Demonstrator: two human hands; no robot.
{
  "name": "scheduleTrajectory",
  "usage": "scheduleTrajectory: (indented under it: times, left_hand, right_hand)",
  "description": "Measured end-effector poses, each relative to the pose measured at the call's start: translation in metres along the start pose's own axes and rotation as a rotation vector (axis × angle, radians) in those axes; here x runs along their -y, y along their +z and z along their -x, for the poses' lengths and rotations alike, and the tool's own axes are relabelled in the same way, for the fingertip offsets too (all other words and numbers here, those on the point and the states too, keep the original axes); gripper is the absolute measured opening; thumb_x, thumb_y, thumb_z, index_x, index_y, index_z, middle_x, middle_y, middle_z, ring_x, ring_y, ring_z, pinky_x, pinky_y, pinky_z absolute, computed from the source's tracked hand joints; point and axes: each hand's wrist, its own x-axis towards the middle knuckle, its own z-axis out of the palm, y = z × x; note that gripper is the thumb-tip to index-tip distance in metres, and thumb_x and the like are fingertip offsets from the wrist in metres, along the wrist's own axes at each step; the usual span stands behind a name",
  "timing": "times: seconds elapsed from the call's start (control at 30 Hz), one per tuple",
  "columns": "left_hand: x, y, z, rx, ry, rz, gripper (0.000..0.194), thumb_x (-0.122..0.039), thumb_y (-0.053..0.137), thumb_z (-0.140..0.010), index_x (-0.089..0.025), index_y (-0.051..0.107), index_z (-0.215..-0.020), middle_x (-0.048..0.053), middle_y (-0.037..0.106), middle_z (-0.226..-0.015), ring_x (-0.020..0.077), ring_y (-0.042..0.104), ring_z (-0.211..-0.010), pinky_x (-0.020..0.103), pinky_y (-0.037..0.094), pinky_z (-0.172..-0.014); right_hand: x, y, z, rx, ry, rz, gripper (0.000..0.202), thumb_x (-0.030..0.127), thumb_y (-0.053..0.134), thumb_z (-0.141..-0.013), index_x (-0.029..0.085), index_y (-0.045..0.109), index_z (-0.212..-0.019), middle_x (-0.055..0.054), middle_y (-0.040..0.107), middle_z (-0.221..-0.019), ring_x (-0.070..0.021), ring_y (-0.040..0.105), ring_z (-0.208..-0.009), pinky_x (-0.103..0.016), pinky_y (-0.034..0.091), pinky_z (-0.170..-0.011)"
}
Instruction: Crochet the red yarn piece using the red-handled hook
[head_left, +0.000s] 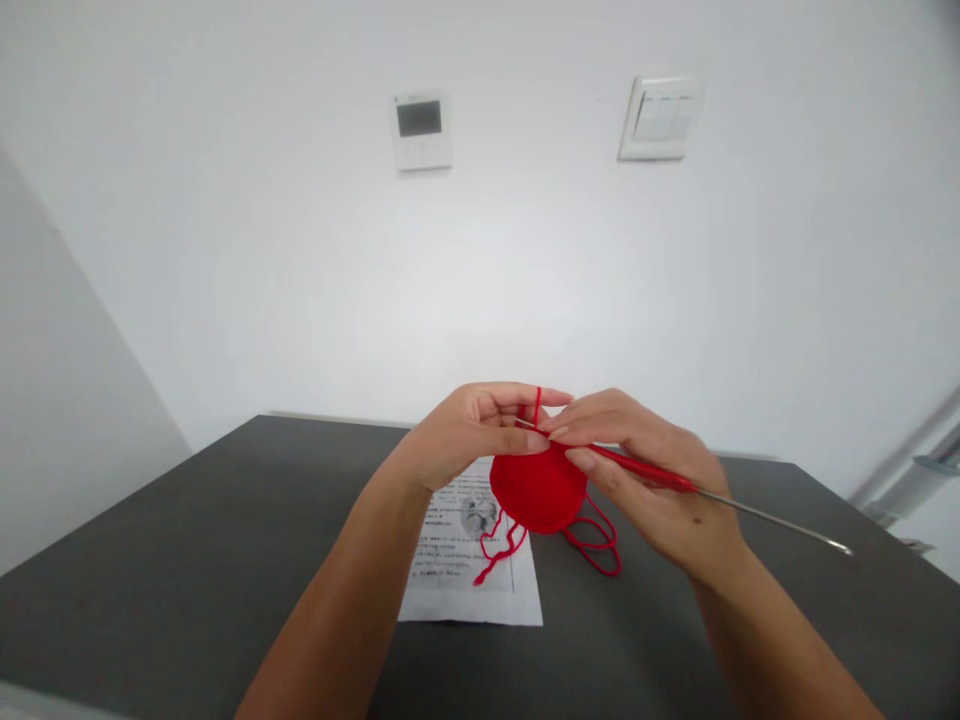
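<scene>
Between my hands hangs a round red crochet piece, its top edge pinched by my left hand. A strand of red yarn loops over the left index finger. My right hand is closed around a crochet hook with a red grip and metal ends. The hook's thin tip points left, by the left fingers at the piece's top edge; its other end sticks out to the right. Loose yarn dangles below the piece on both sides. The fingertips partly hide the stitches at the hook.
Under my hands, a printed sheet of paper with text and a grey picture lies on the dark table. Behind stands a white wall with a thermostat panel and a light switch. A pipe is at the far right.
</scene>
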Motion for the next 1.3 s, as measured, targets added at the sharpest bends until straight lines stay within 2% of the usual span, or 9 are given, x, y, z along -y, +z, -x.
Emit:
scheduleTrajectory:
  times: [0.13,0.3,0.53,0.7,0.93,1.17,1.3]
  left_hand:
    - [-0.001,0.005,0.001,-0.021,0.035,-0.097,0.045,-0.02,0.077,-0.068,-0.016,0.069,-0.113,0.007,0.072,-0.09,0.0157,0.066,-0.084,0.027,0.049,-0.079]
    - [-0.003,0.004,0.008,-0.109,0.059,-0.112,0.054,-0.023,0.079,-0.066,-0.017,0.067,-0.119,0.004,0.069,-0.081,0.0136,0.063,-0.072,0.024,0.048,-0.068]
    - [-0.012,-0.004,0.015,-0.098,0.114,-0.088,0.052,-0.026,0.08,-0.064,-0.018,0.069,-0.114,0.0,0.06,-0.068,0.0065,0.05,-0.052,0.02,0.037,-0.05]
    - [-0.011,-0.008,0.016,-0.047,0.091,-0.043,0.055,-0.029,0.081,-0.062,-0.015,0.069,-0.114,0.0,0.058,-0.062,0.0073,0.046,-0.05,0.021,0.034,-0.048]
    - [-0.011,-0.01,0.014,0.016,0.025,-0.023,0.047,-0.025,0.08,-0.063,-0.015,0.072,-0.108,0.0,0.057,-0.061,0.007,0.047,-0.051,0.02,0.034,-0.049]
    - [-0.013,-0.012,0.015,0.008,-0.001,-0.018,0.045,-0.026,0.082,-0.058,-0.014,0.074,-0.101,0.0,0.058,-0.059,0.0078,0.048,-0.049,0.021,0.036,-0.047]
    - [-0.013,-0.01,0.017,-0.038,-0.014,-0.083,0.042,-0.027,0.083,-0.058,-0.014,0.075,-0.097,0.003,0.064,-0.063,0.0101,0.054,-0.053,0.021,0.041,-0.05]
  right_hand:
    - [-0.002,0.0,0.0,0.025,-0.014,-0.006,0.02,0.014,0.062,-0.085,0.026,0.073,-0.097,-0.005,0.074,-0.095,-0.0202,0.067,-0.093,-0.037,0.055,-0.084]
    - [0.002,-0.001,0.0,-0.014,0.004,0.019,0.021,0.016,0.064,-0.084,0.029,0.074,-0.099,-0.005,0.075,-0.098,-0.022,0.067,-0.096,-0.039,0.056,-0.084]
    - [0.004,-0.002,0.006,-0.102,0.094,-0.177,0.018,0.019,0.064,-0.086,0.029,0.074,-0.097,-0.005,0.076,-0.096,-0.023,0.07,-0.093,-0.039,0.058,-0.079]
    - [0.002,-0.003,0.008,-0.113,0.184,-0.275,0.013,0.023,0.065,-0.086,0.027,0.075,-0.092,-0.005,0.077,-0.094,-0.0224,0.071,-0.091,-0.036,0.06,-0.077]
    - [0.003,-0.006,0.008,-0.107,0.116,-0.311,0.016,0.019,0.066,-0.085,0.029,0.075,-0.094,-0.004,0.077,-0.091,-0.0231,0.071,-0.09,-0.04,0.059,-0.077]
    - [0.003,-0.014,0.005,-0.005,0.115,-0.299,0.015,0.02,0.066,-0.084,0.028,0.076,-0.092,-0.005,0.077,-0.088,-0.0235,0.072,-0.085,-0.039,0.06,-0.073]
    - [-0.002,-0.012,0.006,-0.033,0.159,-0.406,0.01,0.024,0.067,-0.084,0.027,0.075,-0.089,-0.004,0.077,-0.084,-0.0223,0.072,-0.082,-0.038,0.06,-0.071]
